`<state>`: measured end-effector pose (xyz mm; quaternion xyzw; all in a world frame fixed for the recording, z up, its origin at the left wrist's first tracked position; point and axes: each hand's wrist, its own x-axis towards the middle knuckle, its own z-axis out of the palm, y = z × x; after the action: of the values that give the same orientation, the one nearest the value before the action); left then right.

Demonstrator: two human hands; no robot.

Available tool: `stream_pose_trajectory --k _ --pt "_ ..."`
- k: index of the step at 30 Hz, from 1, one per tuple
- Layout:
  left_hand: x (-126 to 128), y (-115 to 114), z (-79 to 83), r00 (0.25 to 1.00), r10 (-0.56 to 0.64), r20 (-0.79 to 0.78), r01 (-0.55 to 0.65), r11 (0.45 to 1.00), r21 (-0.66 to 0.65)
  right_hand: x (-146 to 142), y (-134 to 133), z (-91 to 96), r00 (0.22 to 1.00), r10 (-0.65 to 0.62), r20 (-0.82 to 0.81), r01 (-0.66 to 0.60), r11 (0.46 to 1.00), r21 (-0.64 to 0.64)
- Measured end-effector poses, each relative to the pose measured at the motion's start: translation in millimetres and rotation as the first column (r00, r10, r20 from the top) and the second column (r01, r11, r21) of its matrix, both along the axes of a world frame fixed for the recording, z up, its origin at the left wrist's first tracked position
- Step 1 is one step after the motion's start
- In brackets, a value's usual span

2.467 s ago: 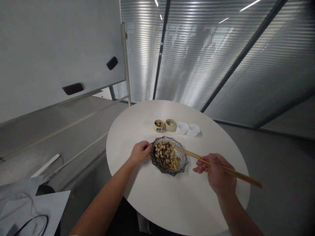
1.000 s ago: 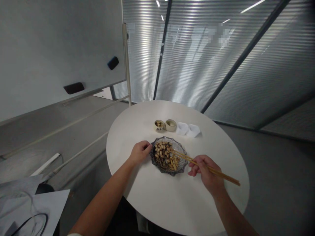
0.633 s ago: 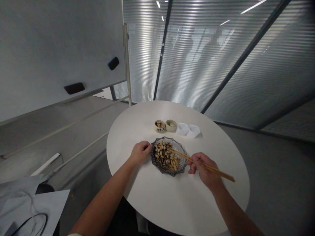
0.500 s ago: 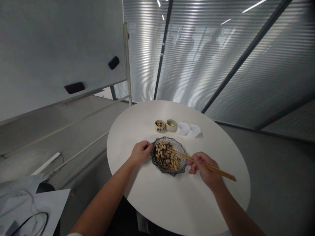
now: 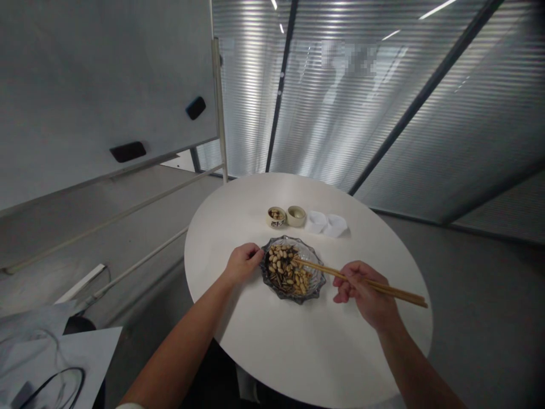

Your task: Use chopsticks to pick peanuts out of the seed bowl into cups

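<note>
A scalloped glass dish [image 5: 293,296] sits mid-table, heaped with peanuts and dark striped seeds [image 5: 284,270]. My left hand [image 5: 243,264] lies curled at its left side, fingertips gripping the rim. My right hand [image 5: 364,289] hovers just right of the dish, holding a pair of wooden chopsticks [image 5: 398,293]. Their tips reach over the dish's right part, above the nuts, with nothing visible between them. Beyond the dish stand a small lettered ceramic cup [image 5: 276,217] with peanuts in it and a plain cream cup [image 5: 296,216].
All this stands on a round white table [image 5: 238,210]. Crumpled white paper pieces [image 5: 326,224] lie beside the cups. A whiteboard on a metal stand [image 5: 106,74] rises at left, a ribbed glass wall behind, and papers with a black cable [image 5: 55,363] lie low left.
My right hand has shifted right and the chopsticks have swung flatter, their tips lifted from the nuts. My left hand has stayed at the rim.
</note>
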<state>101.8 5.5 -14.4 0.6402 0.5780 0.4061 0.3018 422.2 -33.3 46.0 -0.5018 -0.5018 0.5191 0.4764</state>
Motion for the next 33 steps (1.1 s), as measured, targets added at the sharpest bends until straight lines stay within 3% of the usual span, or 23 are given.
stream_pose_trajectory --k 4,11,20,27,33 --pt "1 0 0.7 1.0 0.005 0.005 -0.005 1.0 -0.012 13 -7 7.2 0.998 0.013 0.058 -0.013 1.0 0.006" --pt "1 -1 3.1 1.0 0.006 -0.001 -0.006 1.0 -0.021 16 -18 23.4 0.965 0.15 0.216 -0.146 0.989 -0.038" --pt "2 -1 3.7 1.0 -0.003 0.003 0.003 1.0 -0.016 13 -11 22.7 0.902 0.262 0.345 -0.263 0.964 -0.043" --pt "1 0 -0.2 1.0 -0.001 0.004 0.001 1.0 -0.018 12 -4 25.9 0.816 0.15 0.558 -0.247 0.964 0.102" --pt "2 0 0.0 1.0 0.005 0.011 -0.005 1.0 -0.019 20 -4 21.0 0.851 0.154 0.501 -0.231 0.968 0.095"
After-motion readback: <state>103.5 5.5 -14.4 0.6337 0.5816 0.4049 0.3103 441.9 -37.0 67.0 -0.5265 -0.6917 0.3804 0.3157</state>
